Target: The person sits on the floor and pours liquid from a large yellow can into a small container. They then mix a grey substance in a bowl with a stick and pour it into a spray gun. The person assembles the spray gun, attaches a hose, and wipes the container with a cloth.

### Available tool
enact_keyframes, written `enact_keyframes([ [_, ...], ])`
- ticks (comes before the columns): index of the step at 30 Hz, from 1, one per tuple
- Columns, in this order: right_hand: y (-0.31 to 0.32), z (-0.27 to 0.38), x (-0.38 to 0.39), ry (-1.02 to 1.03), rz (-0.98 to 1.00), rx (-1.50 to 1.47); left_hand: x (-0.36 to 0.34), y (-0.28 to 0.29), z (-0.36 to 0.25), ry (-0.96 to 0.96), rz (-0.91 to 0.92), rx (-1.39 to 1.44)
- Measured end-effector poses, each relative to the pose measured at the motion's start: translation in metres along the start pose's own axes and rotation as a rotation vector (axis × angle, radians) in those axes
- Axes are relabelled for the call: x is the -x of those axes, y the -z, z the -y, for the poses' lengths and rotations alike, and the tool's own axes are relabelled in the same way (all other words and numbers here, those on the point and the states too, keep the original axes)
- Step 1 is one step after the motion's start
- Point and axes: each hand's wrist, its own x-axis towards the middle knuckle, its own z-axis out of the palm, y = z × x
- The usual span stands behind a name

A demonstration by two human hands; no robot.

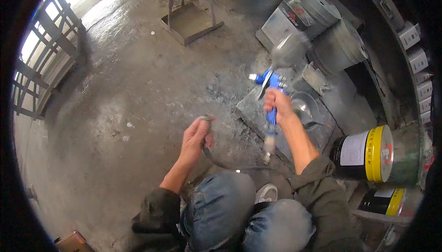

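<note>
My right hand (281, 107) grips the handle of a blue spray gun (273, 79), held upright with a translucent grey cup (287, 49) on top and a pale metal fitting (270, 146) below the handle. My left hand (198, 137), lower and to the left, is closed on the metal end of a dark air hose (221, 164), which runs down and rightward near my knees. The hose end and the gun are apart. A clear bowl (305, 102) sits on a dusty grey slab (252, 109) behind my right hand.
Grey buckets (340, 47) and a square can (276, 31) stand at upper right. Black-and-yellow drums (377, 153) are at right, below white boxes (414, 67). A metal tray with posts (189, 24) stands ahead, a slatted rack (43, 54) at left. My bent knees (221, 201) are below.
</note>
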Motion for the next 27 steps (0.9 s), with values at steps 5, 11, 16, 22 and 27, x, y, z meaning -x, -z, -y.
enact_keyframes([
  [5, -0.033, 0.08, 0.011, 0.295, 0.05, -0.348, -0.005, -0.043, 0.004, -0.068, 0.134, -0.766],
  [11, -0.044, 0.122, 0.035, 0.431, 0.023, -0.436, -0.012, -0.071, -0.012, -0.141, 0.253, -0.867],
  [16, -0.047, 0.125, 0.026, 0.468, 0.039, -0.449, -0.01, -0.085, -0.02, -0.21, 0.247, -0.791],
  [22, -0.028, 0.123, 0.029, 0.465, 0.086, -0.567, 0.014, -0.122, -0.034, 0.038, 0.095, -0.824],
  [27, -0.024, 0.133, 0.056, 0.429, 0.212, -0.669, 0.024, -0.149, -0.039, -0.028, 0.122, -0.754],
])
